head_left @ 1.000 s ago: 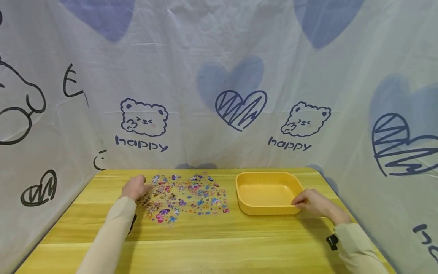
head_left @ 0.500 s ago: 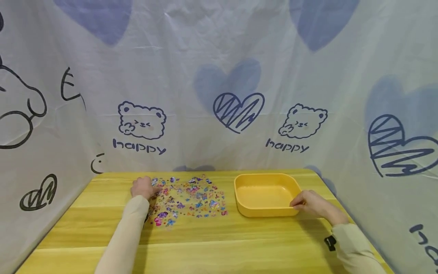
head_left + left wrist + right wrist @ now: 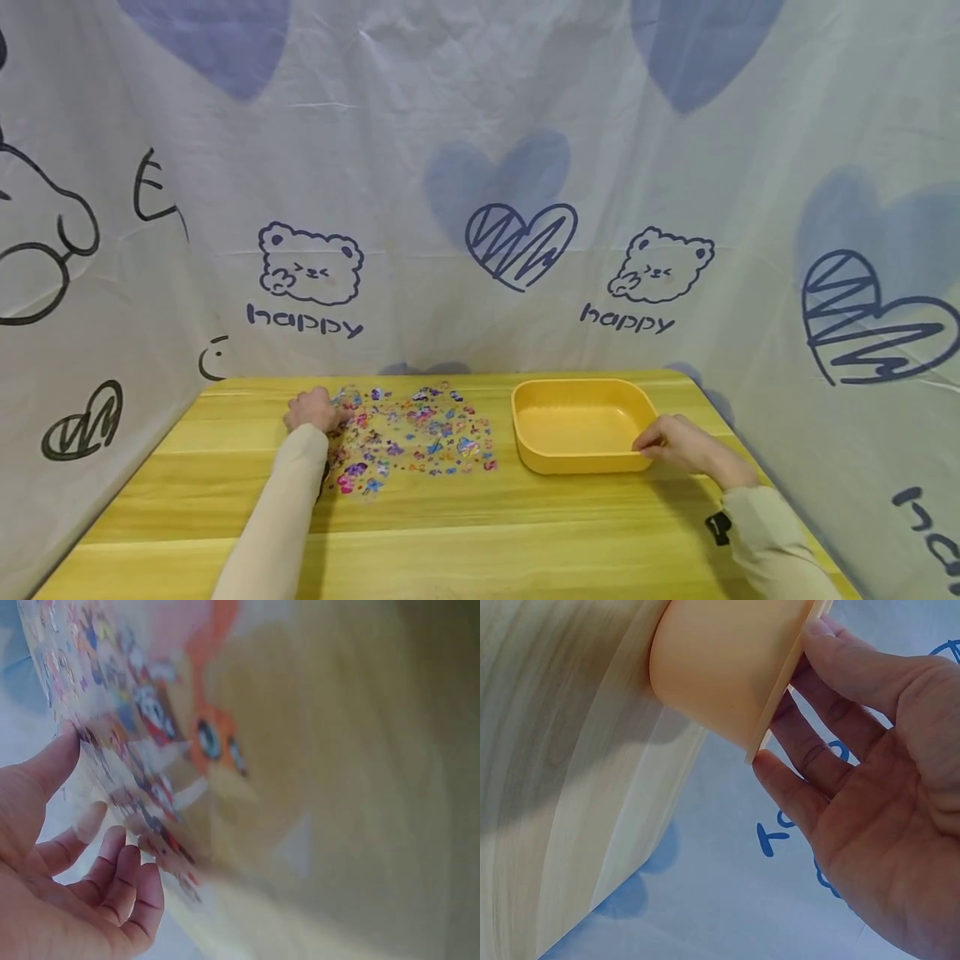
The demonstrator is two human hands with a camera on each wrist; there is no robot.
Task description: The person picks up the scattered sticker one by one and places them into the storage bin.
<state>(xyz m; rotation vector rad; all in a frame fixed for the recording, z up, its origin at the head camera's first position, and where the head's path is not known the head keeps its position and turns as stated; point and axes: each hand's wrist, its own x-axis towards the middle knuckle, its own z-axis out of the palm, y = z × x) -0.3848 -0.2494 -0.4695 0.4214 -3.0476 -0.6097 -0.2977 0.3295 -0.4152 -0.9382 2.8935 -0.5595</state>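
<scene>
A wide patch of small colourful cartoon prints on clear plastic [image 3: 420, 433] lies on the left half of the table; up close in the left wrist view the clear plastic [image 3: 217, 750] shows big-eyed characters and reflections. My left hand [image 3: 311, 409] is at the patch's left side, thumb tip at the plastic and the other fingers loosely bent, thumb and index apart. To the right stands a yellow plastic basin [image 3: 585, 464] with rounded corners and nothing visible inside. My right hand [image 3: 678, 442] pinches its near right rim; in the right wrist view the thumb [image 3: 855, 667] lies over the rim.
The wood-grain table [image 3: 420, 558] ends at the back against a white curtain [image 3: 405, 183] printed with hearts and bears. More of the same cloth hangs at both sides. A black wrist strap [image 3: 717, 528] shows at the right sleeve.
My left hand has moved right, further over the left side of the printed patch, then stayed there. My right hand keeps its hold on the basin rim.
</scene>
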